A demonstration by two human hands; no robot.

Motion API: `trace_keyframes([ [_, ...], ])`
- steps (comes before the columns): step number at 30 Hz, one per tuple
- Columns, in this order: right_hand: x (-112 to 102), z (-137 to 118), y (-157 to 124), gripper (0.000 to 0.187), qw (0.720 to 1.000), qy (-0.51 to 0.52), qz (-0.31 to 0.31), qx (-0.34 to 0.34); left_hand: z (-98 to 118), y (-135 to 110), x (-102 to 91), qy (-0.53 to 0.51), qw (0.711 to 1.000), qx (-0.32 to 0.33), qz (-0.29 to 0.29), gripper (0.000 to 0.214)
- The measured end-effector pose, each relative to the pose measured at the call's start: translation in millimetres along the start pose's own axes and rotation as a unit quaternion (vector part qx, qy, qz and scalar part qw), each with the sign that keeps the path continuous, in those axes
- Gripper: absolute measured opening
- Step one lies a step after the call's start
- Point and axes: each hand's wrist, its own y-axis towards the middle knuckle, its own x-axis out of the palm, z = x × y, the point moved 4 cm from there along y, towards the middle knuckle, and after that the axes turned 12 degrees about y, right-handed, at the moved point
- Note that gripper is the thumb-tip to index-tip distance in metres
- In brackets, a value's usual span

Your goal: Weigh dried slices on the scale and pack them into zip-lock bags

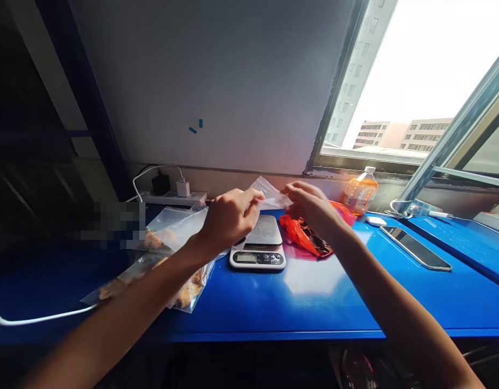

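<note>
A clear plastic zip bag point(268, 195) is stretched between my hands above a small digital scale point(258, 260). My left hand point(232, 217) is closed, pinching the bag's left side between thumb and fingers. At the right side of the bag, my right hand point(308, 201) has its fingers bent against the edge, slightly blurred; the fingertips are partly hidden. The scale has a grey metal plate and a lit display, with digits too small to read surely. Behind my right wrist lies a red plastic bag point(292, 231) with dark brown pieces in it.
Several clear bags with brown pieces point(189, 294) lie on the blue table point(273, 319) at left. A power strip point(174, 199) with chargers runs along the wall. To the right are an orange drink bottle point(360, 192), a white earphone case point(376, 221) and a phone point(415, 248).
</note>
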Motion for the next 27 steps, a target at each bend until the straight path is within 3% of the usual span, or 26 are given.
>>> trace_keyframes([
  [3, 16, 10, 7, 0.019, 0.998, 0.053, -0.036, 0.026, 8, -9, 14.7, 0.049, 0.997, 0.052, 0.034, 0.024],
  [5, 23, 21, 5, 0.014, 0.986, 0.15, -0.025, 0.061, 9, -17, 25.1, 0.045, 0.996, 0.062, 0.042, 0.024],
  [9, 31, 39, -12, 0.017, 0.897, 0.397, -0.012, 0.195, 10, -27, 40.7, 0.004, 0.996, 0.08, 0.024, 0.026],
  [11, 33, 41, -20, 0.022, 0.886, 0.405, -0.019, 0.225, 11, -30, 44.6, -0.026, 0.995, 0.101, 0.003, 0.027],
  [14, 37, 37, -25, 0.025, 0.896, 0.384, -0.037, 0.222, 9, -34, 44.5, -0.072, 0.991, 0.109, -0.012, 0.029],
  [21, 44, 38, -24, 0.03, 0.928, 0.316, -0.073, 0.182, 2, -36, 43.6, -0.148, 0.986, 0.051, -0.052, 0.018],
  [27, 51, 33, -29, 0.031, 0.963, 0.209, -0.1, 0.137, -2, -33, 49.3, -0.155, 0.985, -0.016, -0.07, 0.037],
])
